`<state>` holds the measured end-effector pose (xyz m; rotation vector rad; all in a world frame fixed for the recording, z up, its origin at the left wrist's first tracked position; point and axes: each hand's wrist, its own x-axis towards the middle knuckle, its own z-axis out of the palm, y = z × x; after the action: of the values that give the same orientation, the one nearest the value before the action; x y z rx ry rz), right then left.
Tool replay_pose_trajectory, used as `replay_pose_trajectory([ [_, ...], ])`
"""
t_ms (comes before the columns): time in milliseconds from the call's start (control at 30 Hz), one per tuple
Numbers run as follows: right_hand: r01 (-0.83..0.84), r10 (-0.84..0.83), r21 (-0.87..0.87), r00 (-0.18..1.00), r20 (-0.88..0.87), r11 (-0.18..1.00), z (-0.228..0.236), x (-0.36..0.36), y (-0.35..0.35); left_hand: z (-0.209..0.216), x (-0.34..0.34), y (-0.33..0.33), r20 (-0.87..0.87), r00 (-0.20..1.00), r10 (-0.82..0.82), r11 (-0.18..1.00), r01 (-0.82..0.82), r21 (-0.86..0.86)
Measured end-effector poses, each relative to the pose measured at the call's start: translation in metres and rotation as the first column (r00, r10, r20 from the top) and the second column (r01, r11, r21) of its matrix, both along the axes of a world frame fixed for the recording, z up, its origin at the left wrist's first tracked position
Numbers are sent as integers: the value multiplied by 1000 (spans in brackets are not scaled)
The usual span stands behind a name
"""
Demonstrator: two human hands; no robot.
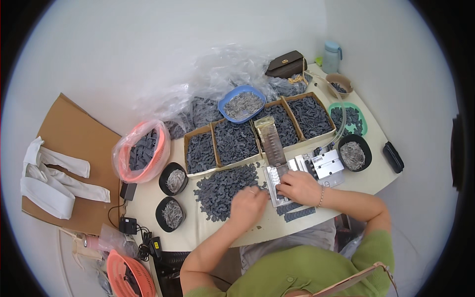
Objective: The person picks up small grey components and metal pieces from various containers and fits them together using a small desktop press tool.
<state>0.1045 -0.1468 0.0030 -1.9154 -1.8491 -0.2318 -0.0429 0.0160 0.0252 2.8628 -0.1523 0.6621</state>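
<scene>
My left hand (249,205) is closed with its fingers bent, at the right side of a heap of small dark grey plastic pieces (217,193); whatever the fingertips pinch is hidden. Close by, my right hand (300,188) rests on a metal jig (273,184), its fingers drawn together at the jig's plate. What those fingertips hold, if anything, cannot be made out. A silver pneumatic block (327,165) with a clear hose adjoins the jig's right side. Behind the jig stretches a clear ribbed plastic strip (271,141). Dark grey toothed strips (299,214) lie at the table's front edge.
Cardboard boxes (236,143) of grey pieces line the back, with a blue basket (242,104) of metal pins upon them. Black bowls of pins (170,214) stand left; another black bowl (355,153) sits right. An orange basket (142,152) and a green tray (348,119) hold grey pieces.
</scene>
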Motion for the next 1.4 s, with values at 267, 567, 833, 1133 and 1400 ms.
replay_pose_trajectory([
  [267, 40, 2, -138, 958, 288, 990, 24, -27, -18, -2, 9, 49, -138, 975, 175, 985, -175, 12],
  [567, 10, -27, -61, 958, -287, 998, 23, 26, 12, -1, 20, 34, -40, 984, 176, 979, -179, -96],
  [833, -55, 59, -92, 997, 41, 994, 4, 6, 69, 10, 14, 47, -222, 954, 203, 844, -286, -454],
  [1133, -85, 82, -111, 996, -31, 990, 6, 7, 82, 8, 5, 55, -227, 971, -80, 247, -201, -948],
  [1400, -106, 104, -56, 994, -43, 993, 11, 26, 15, 3, 3, 36, -281, 949, -145, 449, -190, -873],
])
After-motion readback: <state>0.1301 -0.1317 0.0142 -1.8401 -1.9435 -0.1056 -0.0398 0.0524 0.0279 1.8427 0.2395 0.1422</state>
